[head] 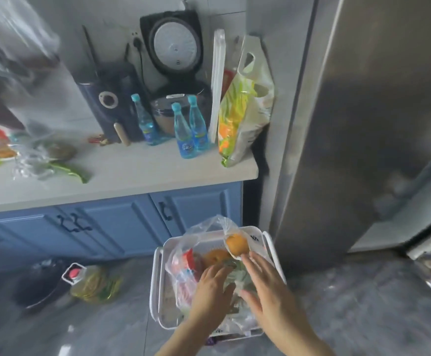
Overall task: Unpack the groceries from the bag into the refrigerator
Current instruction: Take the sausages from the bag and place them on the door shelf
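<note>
Both hands are being lowered, fingers spread and nothing gripped, onto the clear plastic grocery bag lying in the white slatted plastic basket on the floor beside the steel refrigerator. The left hand and right hand are best closed around one round orange fruit at a time, so the thin film is not being torn.

The refrigerator has a brushed, dull-sheened metal skin. The bag is thin, clear, crinkled plastic, sitting in a white perforated plastic basket. The bottles are glossy blue-tinted clear plastic. The countertop looks smooth and matt, the floor polished tile.
</note>
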`<state>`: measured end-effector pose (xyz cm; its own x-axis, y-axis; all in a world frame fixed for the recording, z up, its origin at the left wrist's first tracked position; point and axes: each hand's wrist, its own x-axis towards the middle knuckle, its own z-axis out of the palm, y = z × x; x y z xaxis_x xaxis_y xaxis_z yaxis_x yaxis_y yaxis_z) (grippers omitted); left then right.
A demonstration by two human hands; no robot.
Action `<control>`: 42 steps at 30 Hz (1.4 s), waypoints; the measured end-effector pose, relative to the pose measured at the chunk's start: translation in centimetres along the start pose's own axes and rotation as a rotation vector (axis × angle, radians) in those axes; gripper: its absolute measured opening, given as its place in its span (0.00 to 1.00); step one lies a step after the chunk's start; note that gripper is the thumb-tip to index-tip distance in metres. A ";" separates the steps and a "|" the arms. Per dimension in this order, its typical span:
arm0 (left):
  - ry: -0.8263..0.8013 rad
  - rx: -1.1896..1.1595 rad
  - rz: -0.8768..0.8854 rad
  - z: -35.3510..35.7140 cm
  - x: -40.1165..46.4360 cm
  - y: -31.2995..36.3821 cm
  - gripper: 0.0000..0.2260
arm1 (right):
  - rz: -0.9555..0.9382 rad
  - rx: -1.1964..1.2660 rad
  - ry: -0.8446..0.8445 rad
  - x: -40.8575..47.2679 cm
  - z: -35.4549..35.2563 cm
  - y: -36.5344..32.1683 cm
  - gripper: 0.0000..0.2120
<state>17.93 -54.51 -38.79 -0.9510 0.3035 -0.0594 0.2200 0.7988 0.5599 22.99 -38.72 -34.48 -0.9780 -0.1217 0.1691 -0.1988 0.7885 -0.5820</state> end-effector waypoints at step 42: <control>-0.453 -0.351 0.028 -13.4 14.2 -7.6 0.07 | 0.726 0.748 -0.022 5.9 8.1 -0.9 0.15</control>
<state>-0.18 -63.23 -32.88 -0.7410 0.5758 -0.3455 0.0844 0.5903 0.8028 16.85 -45.01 -39.40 -0.8774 0.2153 -0.4288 0.4570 0.1025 -0.8835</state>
